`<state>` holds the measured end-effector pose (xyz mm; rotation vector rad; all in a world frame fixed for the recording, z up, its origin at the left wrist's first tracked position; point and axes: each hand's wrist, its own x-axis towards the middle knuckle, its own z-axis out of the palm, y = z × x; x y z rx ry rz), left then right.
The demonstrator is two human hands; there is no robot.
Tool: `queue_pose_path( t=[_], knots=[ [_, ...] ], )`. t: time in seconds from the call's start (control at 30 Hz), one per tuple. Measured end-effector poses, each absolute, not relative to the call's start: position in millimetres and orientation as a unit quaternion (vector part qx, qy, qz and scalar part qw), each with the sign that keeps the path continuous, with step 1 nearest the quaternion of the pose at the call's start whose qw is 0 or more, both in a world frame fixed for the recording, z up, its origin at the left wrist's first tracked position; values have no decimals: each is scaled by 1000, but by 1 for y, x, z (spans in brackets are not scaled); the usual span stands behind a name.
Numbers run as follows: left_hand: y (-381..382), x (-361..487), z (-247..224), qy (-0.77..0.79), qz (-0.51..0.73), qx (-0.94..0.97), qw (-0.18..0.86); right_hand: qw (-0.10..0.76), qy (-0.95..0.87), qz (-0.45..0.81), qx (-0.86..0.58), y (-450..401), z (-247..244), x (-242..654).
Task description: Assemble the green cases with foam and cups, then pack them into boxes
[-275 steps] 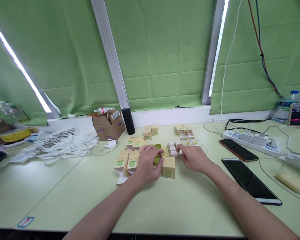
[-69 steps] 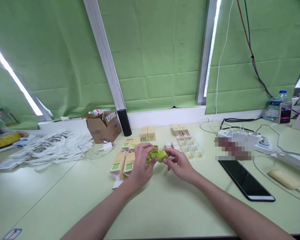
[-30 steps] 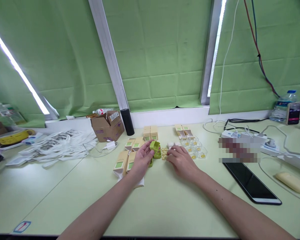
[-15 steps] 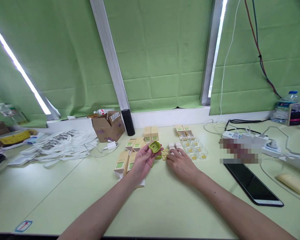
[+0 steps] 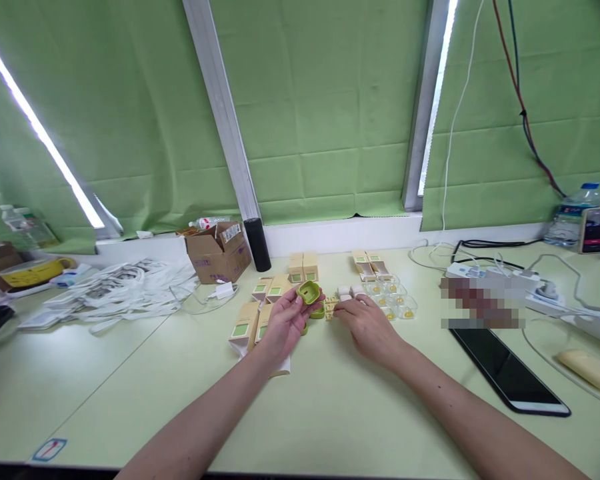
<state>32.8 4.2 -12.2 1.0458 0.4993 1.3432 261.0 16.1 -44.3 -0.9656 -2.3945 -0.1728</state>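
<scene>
Between the fingers and thumb of my left hand [image 5: 285,325] is a small green square case half [image 5: 309,292], its hollow side facing up. My right hand [image 5: 373,331] bends over the table, its fingertips drawn together at the right edge of a cluster of small yellow square pieces [image 5: 329,309]; whatever they pinch is too small to make out. Another green case part [image 5: 318,312] lies beneath my left fingers, partly hidden. Just beyond my right fingers stand white caps or small blocks [image 5: 343,292]. Clear cups with yellow centres [image 5: 391,300] are grouped to their right.
Beige boxes with green labels [image 5: 243,325] stand left of my left hand, with more boxes [image 5: 370,261] farther back. A cardboard carton [image 5: 217,257], a black cylinder [image 5: 257,245] and white straps [image 5: 125,293] lie left. A phone [image 5: 507,370] and power strips [image 5: 495,277] are right.
My right hand has shifted slightly, its fingers moving from the white pieces toward the yellow pieces. My left hand keeps the green case half in about the same place.
</scene>
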Motion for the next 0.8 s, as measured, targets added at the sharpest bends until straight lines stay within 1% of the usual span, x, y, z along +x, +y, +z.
queue_pose_path(
  t=[0.1,0.2,0.3,0.37,0.47,0.6,0.8],
  knots=[
    [4,33,-12,224,592,458,624,373,-854,57,-357,15,-46,259],
    [5,32,-13,234,596,458,616,476,-772,255,-335,16,-49,252],
    [7,31,-14,240,605,455,607,528,-655,434,-323,17,-47,247],
    [8,31,-15,241,612,454,602,537,-590,508,-325,18,-43,245],
    [9,31,-16,240,615,456,597,556,-525,552,-332,17,-36,247],
    [8,32,-17,239,612,457,599,586,-491,554,-330,14,-28,250],
    [7,33,-17,237,606,462,603,595,-468,600,-259,7,-21,248]
  ],
)
